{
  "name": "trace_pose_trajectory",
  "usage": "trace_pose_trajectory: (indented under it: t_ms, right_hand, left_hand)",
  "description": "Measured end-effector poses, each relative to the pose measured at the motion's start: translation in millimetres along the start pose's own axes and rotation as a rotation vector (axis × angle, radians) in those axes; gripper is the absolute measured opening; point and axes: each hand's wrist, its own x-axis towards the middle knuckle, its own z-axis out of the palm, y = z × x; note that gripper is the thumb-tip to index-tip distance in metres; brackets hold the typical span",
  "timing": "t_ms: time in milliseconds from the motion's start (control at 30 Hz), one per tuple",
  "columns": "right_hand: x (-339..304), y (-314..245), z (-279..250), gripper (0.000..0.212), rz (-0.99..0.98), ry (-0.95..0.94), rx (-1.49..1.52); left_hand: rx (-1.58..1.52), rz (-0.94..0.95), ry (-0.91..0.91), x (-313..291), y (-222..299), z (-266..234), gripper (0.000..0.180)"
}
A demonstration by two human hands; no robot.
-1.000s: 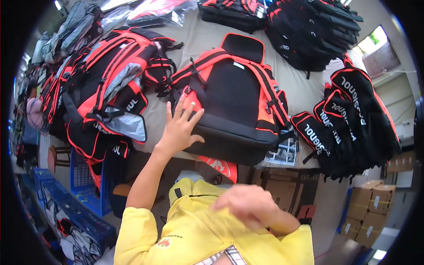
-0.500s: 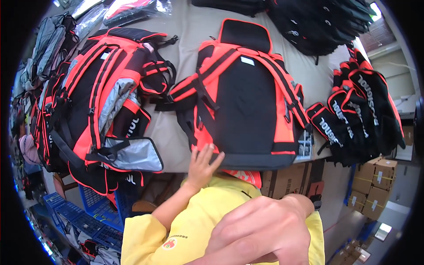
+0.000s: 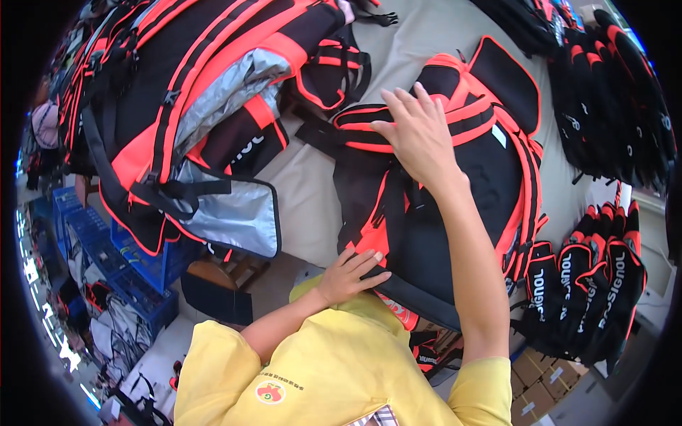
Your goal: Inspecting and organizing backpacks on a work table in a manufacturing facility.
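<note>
A black backpack (image 3: 479, 206) with neon coral trim lies back panel up in front of me, turned at an angle on a cloth-covered table. My left hand (image 3: 352, 275) lies with fingers spread on its lower left corner. Above the pack's upper left part is my right hand (image 3: 419, 138), fingers apart, over a coral-and-black shoulder strap (image 3: 369, 119); I cannot tell whether it touches the strap. A small white label (image 3: 499, 136) shows near the top of the back panel. Beyond the straps, a black flap (image 3: 508, 85) edged in coral stands out.
To the left lies another coral-and-black backpack (image 3: 135, 128), its silver-lined flap (image 3: 238, 216) hanging at the table edge. Stacked black bags (image 3: 604, 106) and black-and-coral pieces (image 3: 586, 291) line the right. Blue crates (image 3: 138, 284), a wooden stool (image 3: 220, 273) and cardboard boxes (image 3: 543, 383) stand below.
My right hand has gone from near my chest up to the shoulder strap. The backpack now appears turned clockwise, and the view has shifted. My left hand remains at its lower left corner.
</note>
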Motion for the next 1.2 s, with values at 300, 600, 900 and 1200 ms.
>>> trace_pose_trajectory:
  t_ms: [300, 600, 900, 1200]
  right_hand:
    - [-114.8, -8.5, -57.4, 0.028, -0.225, -0.653, -0.021]
    - [-176.7, -18.0, -91.5, 0.021, 0.146, -0.567, 0.198]
    - [-168.6, -43.5, -70.9, 0.026, 0.392, -0.365, 0.354]
    - [-129.0, -76.9, -91.9, 0.036, 0.277, -0.395, 0.320]
  left_hand:
    - [-0.183, -0.074, -0.100, -15.5, 1.1, 16.4, 0.048]
    - [-0.337, -0.180, 0.390, 39.2, 15.8, -52.1, 0.052]
    - [-0.587, -0.950, 0.506, 75.2, -17.6, -51.3, 0.066]
    - [-0.219, -0.144, 0.208, 61.7, 8.7, -84.3, 0.027]
